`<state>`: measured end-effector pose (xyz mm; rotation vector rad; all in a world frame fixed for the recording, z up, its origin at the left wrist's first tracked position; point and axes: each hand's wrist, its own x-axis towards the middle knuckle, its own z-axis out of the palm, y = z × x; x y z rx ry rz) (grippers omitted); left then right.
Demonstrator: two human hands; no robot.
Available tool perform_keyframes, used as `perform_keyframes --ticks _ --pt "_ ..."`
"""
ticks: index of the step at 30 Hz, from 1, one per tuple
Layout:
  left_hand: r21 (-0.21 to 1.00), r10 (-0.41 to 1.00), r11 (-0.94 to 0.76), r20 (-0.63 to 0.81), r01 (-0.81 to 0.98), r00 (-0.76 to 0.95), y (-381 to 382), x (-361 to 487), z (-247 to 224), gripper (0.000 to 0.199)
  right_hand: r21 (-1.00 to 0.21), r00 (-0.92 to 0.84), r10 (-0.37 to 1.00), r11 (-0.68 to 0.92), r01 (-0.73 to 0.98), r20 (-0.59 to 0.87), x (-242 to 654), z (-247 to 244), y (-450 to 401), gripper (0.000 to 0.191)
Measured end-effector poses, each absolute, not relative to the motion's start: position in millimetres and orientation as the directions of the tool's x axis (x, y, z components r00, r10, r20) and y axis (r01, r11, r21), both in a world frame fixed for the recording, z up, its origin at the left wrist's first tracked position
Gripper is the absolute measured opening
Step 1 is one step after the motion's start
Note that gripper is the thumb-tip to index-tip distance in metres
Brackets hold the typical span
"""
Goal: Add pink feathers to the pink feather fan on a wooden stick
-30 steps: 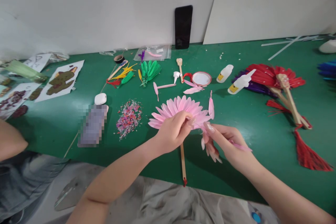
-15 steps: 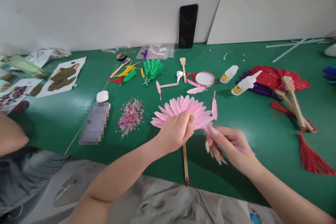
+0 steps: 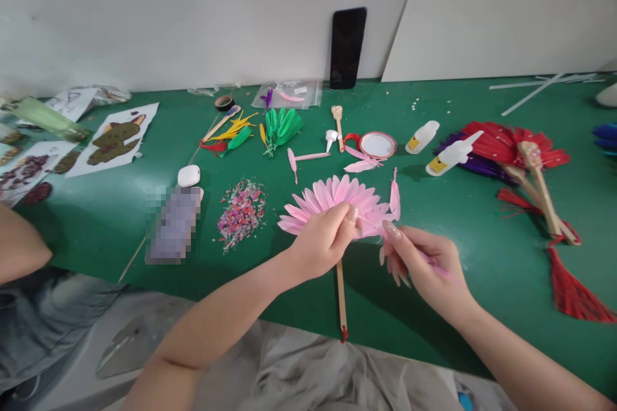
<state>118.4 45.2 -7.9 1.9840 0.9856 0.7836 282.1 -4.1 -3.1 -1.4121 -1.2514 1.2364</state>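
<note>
A fan of pink feathers point(image 3: 337, 192) lies on the green table with its wooden handle point(image 3: 341, 298) toward me. My left hand point(image 3: 328, 237) is closed over the fan's middle, thumb and fingers pinching the end of a thin pink feather. My right hand point(image 3: 424, 263) grips the same feather's other part between thumb and finger, just right of the fan; more pink point(image 3: 436, 264) shows inside that palm. Loose pink feathers point(image 3: 362, 166) lie behind the fan, and one point(image 3: 395, 196) stands out at its right edge.
Beads point(image 3: 241, 213) and a blurred phone point(image 3: 174, 225) lie left. Glue bottles point(image 3: 450, 155), a red fan point(image 3: 511, 141) and a tassel point(image 3: 573, 286) are right. Green feathers point(image 3: 282, 128) lie farther back; a black phone point(image 3: 347, 48) leans on the wall. A person's arm point(image 3: 22, 244) is far left.
My right hand has shifted slightly, its fingers a little higher and its lower fingers more curled. My left hand has barely moved. The fan and other objects look the same.
</note>
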Motion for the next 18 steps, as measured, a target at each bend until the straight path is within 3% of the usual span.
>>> perform_keyframes --ticks 5,10,18 --pt "0.771 0.821 -0.478 0.221 0.421 0.527 47 117 -9 0.017 -0.926 0.036 0.993 0.091 0.365 0.111 284 -9 -6 0.039" --pt "0.719 0.818 -0.516 0.253 0.465 0.516 47 118 -11 0.014 -0.705 -0.094 0.896 0.402 0.584 0.433 290 -16 -6 0.027" --pt "0.765 0.825 -0.472 0.209 0.438 0.525 45 119 -11 0.01 -0.595 -0.147 0.822 0.51 0.621 0.55 291 -20 -4 0.018"
